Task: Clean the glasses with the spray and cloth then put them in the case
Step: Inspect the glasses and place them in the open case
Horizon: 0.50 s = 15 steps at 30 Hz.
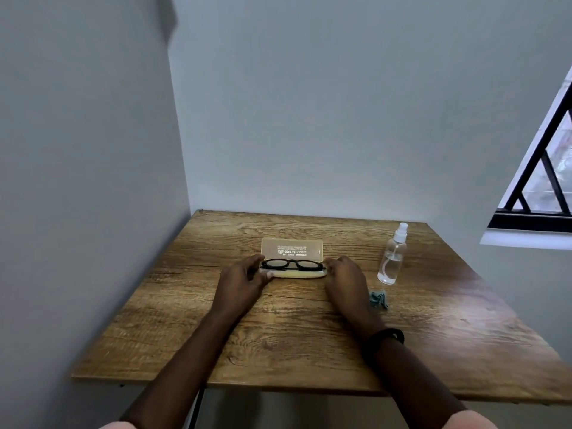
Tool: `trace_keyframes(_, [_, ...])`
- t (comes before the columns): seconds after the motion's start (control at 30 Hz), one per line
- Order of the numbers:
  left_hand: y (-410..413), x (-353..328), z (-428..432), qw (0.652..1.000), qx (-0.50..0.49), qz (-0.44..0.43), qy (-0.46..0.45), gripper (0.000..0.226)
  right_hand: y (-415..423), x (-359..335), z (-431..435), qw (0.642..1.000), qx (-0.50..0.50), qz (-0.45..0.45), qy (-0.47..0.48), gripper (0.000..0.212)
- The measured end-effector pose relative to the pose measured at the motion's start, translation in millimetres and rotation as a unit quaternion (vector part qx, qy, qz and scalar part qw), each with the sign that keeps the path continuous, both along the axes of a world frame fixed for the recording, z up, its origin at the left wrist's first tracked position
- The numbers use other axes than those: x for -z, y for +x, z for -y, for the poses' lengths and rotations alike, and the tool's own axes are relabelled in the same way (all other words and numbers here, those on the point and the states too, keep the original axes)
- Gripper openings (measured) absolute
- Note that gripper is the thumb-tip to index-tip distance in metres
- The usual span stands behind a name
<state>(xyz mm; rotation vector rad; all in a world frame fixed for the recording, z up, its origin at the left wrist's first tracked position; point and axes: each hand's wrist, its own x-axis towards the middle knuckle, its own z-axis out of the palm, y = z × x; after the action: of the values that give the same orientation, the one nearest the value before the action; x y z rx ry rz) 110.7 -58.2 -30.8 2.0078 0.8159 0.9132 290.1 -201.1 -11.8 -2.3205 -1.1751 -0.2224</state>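
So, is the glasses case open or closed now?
Open. The lid stands up behind the base of the case, printed inside facing the camera, and the glasses lie folded in it.

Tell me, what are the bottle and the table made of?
The small clear spray bottle looks like glossy see-through plastic; the liquid and tube show inside, though it could be glass. The brown wood-grain table shows grain lines and a soft sheen, so wood or a wood-look coating.

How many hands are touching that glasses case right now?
2. The left hand rests at the left end of the open case, the right hand at its right end. Fingertips behind the case are hidden.
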Motion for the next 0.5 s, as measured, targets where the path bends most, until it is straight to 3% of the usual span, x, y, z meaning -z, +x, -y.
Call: trace_keyframes(0.5, [-0.7, 2.1, -2.4, 1.000, -0.008, 0.001, 0.010, 0.048, -0.4, 1.0, 1.1, 1.000, 0.004, -0.014, 0.006, 0.034])
